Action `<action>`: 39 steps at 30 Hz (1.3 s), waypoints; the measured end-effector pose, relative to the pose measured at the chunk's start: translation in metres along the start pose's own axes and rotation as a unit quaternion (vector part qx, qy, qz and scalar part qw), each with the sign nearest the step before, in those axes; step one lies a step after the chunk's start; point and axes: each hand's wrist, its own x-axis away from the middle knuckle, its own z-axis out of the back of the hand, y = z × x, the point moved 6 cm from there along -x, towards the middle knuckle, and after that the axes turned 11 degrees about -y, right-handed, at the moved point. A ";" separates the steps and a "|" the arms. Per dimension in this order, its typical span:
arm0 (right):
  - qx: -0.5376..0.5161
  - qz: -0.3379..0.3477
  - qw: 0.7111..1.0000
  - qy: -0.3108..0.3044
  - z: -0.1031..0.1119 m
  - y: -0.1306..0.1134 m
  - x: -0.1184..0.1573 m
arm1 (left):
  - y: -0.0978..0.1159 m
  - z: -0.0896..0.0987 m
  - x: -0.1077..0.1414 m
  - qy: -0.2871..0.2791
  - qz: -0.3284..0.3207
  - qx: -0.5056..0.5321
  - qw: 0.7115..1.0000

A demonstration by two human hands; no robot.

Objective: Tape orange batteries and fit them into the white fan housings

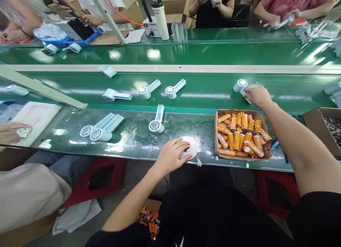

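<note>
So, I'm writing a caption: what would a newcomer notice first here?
Probably the bright orange cylinders heaped in a cardboard box at the bench's right. Next, the pale blue fan-shaped units scattered along the green belt and bench, one at the right hand.

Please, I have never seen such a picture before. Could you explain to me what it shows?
There is no robot here. One camera, worn on a person's head, looks forward and down at their bare hands. The left hand rests on a white roll at the bench's near edge. The right hand holds the handle of a pale fan-like part over the long green surface. A cardboard box of orange cylinders stands between them. Other people work nearby.
</note>
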 end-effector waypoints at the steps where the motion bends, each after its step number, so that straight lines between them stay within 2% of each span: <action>1: 0.000 -0.012 1.000 0.005 0.001 0.003 0.001 | -0.003 -0.005 0.010 -0.020 -0.003 -0.018 1.000; 4: 0.020 -0.053 0.998 0.004 0.011 -0.005 0.000 | -0.005 -0.011 0.015 -0.074 -0.034 -0.057 0.995; 6: 0.033 -0.070 0.997 0.000 0.023 -0.034 0.007 | 0.000 -0.003 0.012 -0.063 -0.055 -0.072 0.994; 8: 0.043 -0.081 0.996 -0.013 0.032 -0.085 0.032 | 0.010 0.013 0.014 0.005 -0.065 -0.080 0.995; 10: 0.022 -0.055 0.997 -0.040 0.029 -0.150 0.076 | 0.024 0.028 0.023 0.104 -0.066 -0.085 0.989; 11: -0.005 -0.027 0.997 -0.070 0.021 -0.183 0.103 | 0.032 0.033 0.029 0.147 -0.070 -0.085 0.983; 12: -0.077 0.015 0.988 -0.132 0.005 -0.217 0.131 | 0.040 0.036 0.034 0.178 -0.077 -0.084 0.977; 14: -0.220 0.082 0.936 -0.264 -0.034 -0.273 0.187 | 0.054 0.035 0.042 0.214 -0.098 -0.077 0.969; 16: -0.293 0.120 0.891 -0.326 -0.068 -0.309 0.228 | 0.057 0.030 0.044 0.229 -0.104 -0.061 0.966; 18: -0.254 0.155 0.881 -0.367 -0.098 -0.327 0.251 | 0.047 0.025 0.043 0.245 -0.074 -0.031 0.966; 21: -0.043 0.167 0.882 -0.438 -0.128 -0.322 0.265 | 0.021 0.019 0.041 0.258 0.002 0.048 0.965; 23: 0.037 0.143 0.883 -0.446 -0.123 -0.304 0.263 | 0.009 0.015 0.043 0.253 0.036 0.104 0.961; 24: 0.036 0.126 0.899 -0.418 -0.111 -0.292 0.258 | 0.006 0.014 0.044 0.249 0.046 0.123 0.960; 25: 0.022 0.104 0.925 -0.365 -0.093 -0.279 0.252 | 0.005 0.012 0.047 0.248 0.051 0.134 0.958; 27: 0.010 0.036 0.978 -0.205 -0.048 -0.246 0.241 | 0.007 0.010 0.051 0.251 0.051 0.139 0.957; 28: 0.028 -0.004 0.991 -0.130 -0.026 -0.229 0.238 | 0.009 0.007 0.053 0.252 0.048 0.137 0.957; 29: 0.056 -0.036 0.995 -0.080 -0.010 -0.214 0.237 | 0.011 0.004 0.053 0.250 0.044 0.135 0.958; 30: 0.088 -0.058 0.993 -0.060 0.000 -0.202 0.236 | 0.013 0.000 0.052 0.245 0.040 0.132 0.960; 33: 0.148 -0.087 0.981 -0.093 0.001 -0.181 0.233 | 0.019 -0.012 0.044 0.222 0.025 0.123 0.967; 35: 0.129 -0.109 0.982 -0.083 -0.004 -0.174 0.233 | 0.024 -0.017 0.038 0.216 0.011 0.112 0.970; 37: 0.044 -0.145 0.988 0.003 -0.004 -0.166 0.235 | 0.030 -0.019 0.035 0.212 -0.006 0.099 0.972; 39: -0.079 -0.173 0.972 0.139 0.000 -0.157 0.241 | 0.036 -0.019 0.033 0.198 -0.020 0.085 0.976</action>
